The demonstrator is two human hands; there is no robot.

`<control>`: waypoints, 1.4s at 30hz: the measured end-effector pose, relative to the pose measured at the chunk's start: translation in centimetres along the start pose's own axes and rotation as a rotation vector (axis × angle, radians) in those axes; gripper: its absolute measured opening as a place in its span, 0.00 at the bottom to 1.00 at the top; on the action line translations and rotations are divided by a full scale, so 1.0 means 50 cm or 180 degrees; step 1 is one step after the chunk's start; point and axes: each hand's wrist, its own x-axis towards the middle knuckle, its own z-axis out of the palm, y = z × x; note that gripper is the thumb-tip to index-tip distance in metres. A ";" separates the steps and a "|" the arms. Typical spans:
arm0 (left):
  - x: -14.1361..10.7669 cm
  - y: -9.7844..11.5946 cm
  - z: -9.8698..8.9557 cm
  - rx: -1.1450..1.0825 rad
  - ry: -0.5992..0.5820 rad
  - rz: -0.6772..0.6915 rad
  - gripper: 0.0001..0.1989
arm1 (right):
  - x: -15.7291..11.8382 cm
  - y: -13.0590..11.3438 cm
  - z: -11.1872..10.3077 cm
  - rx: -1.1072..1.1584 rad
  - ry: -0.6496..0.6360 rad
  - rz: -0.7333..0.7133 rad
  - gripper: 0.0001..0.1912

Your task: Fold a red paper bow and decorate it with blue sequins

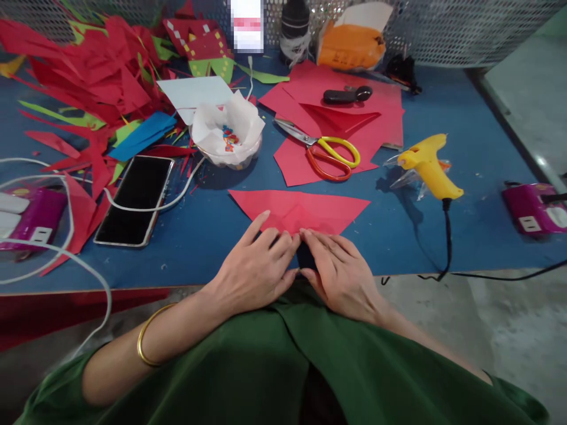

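A folded sheet of red paper lies near the table's front edge, its long straight side facing away from me and its lower point under my fingers. My left hand grips its near edge, with the index finger stretched out along the left slanted side. From the right, my right hand has its fingers pressed together on the same edge. The fingertips of both hands almost meet at the middle. Beyond the paper, scissors with one yellow and one red handle lie partly open on more red sheets.
To the right stands a yellow glue gun with a black cord, near a purple power strip. Leftward are a phone, a white cable, a paper-lined bowl of small beads and a heap of red paper scraps.
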 end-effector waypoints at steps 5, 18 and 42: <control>-0.011 -0.001 -0.010 -0.0084 -0.0052 -0.0177 0.22 | -0.011 0.009 -0.004 -0.0269 -0.0057 -0.0227 0.27; -0.072 -0.015 -0.022 0.0037 0.0623 -0.0888 0.14 | -0.009 0.040 -0.048 -0.0929 -0.0018 -0.0329 0.16; 0.184 -0.087 -0.128 -0.6440 0.1527 -0.3318 0.09 | 0.208 0.092 -0.121 -0.0937 0.1277 -0.0261 0.16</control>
